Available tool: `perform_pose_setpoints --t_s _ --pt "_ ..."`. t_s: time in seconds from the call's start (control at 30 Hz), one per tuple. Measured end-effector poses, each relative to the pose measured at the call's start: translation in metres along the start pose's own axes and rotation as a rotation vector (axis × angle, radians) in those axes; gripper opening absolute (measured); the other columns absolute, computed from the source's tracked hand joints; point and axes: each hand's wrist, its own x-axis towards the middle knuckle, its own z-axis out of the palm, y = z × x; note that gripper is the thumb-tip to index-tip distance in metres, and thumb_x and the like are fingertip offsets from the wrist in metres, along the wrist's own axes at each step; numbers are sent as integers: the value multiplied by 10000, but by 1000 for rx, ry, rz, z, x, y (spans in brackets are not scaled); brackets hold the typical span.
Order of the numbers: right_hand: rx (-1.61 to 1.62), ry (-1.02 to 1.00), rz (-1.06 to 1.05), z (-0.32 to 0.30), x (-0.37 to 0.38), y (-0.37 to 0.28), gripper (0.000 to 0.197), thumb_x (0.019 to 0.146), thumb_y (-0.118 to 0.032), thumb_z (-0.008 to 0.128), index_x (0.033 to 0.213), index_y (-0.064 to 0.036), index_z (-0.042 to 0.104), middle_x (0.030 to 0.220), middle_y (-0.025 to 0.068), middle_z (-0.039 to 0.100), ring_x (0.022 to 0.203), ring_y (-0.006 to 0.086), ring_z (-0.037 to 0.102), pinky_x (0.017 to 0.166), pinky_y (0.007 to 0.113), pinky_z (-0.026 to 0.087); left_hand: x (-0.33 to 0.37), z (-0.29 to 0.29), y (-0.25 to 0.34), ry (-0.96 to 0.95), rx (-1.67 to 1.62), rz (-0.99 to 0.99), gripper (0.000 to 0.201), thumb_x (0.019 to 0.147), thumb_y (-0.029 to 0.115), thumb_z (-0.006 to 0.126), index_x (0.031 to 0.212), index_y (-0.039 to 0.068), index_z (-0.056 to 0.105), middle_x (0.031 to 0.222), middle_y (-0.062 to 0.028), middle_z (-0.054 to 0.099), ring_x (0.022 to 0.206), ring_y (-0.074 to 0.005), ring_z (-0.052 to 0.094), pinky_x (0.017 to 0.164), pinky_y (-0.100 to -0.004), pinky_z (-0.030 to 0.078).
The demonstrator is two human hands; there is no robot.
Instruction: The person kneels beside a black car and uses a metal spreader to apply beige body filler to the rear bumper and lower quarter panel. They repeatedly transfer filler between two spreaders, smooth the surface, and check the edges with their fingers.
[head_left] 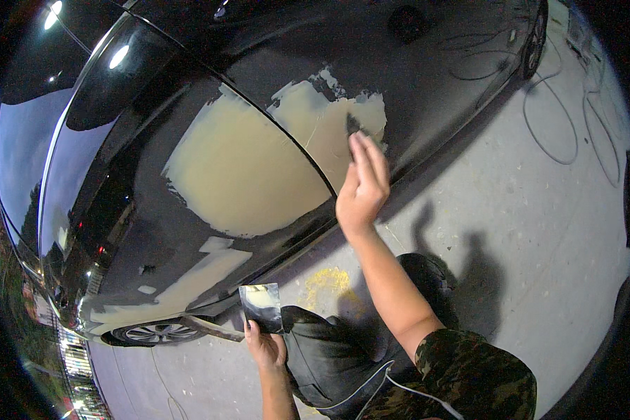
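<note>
Right hand [363, 183] pinches a dark spreader [353, 125] at putty [248, 168] on a black car [434, 94].
Left hand [265, 348] grips a pale-smeared plate [259, 313] by its edge.

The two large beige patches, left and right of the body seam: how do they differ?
The left patch is larger than the right patch. The left patch has a mostly rounded outline; the right patch has a ragged, broken upper edge. The right hand holds a dark tool at the right patch, none at the left patch. Both are beige layers on the dark car.
</note>
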Motion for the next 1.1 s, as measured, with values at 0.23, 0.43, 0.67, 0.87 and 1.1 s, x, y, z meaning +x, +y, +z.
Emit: perform_pose_setpoints --t_s 0.23,0.43,0.67,0.87,1.1 --pt "12 101 25 -16 19 7 361 945 16 550 1279 7 686 1295 170 663 1210 357 617 1057 453 463 2 1 3 3 10 -21 421 1036 280 603 1382 62 502 1331 -82 593 1203 -234 585 1034 -415 482" --pt "-9 -10 51 10 14 2 437 885 26 620 1311 -47 687 1350 137 635 1276 375 565 1106 475 425 -1 5 3 -24 15 0 426 1033 283 609 1383 67 498 1335 -84 585 1226 -236 562 1057 -410 456" --pt "156 -25 -10 -18 -27 -11 362 955 -10 565 1296 -5 686 1295 180 666 1226 361 618 1071 475 466 0 4 4 42 36 -60 430 1030 294 618 1380 71 504 1332 -68 589 1186 -220 585 1011 -399 481" --pt "2 55 190 -14 16 31 385 967 24 531 1334 10 649 1347 181 633 1233 360 605 1050 441 480 -1 -4 2 -5 24 -27 434 1030 299 619 1383 74 504 1329 -61 592 1182 -225 590 1018 -409 482" --pt "20 -72 0 19 -71 7 402 896 52 601 1279 -20 701 1333 151 646 1301 388 566 1135 505 416 -3 1 1 -10 -66 4 449 1029 246 624 1396 17 501 1353 -111 611 1225 -239 609 1077 -412 483"
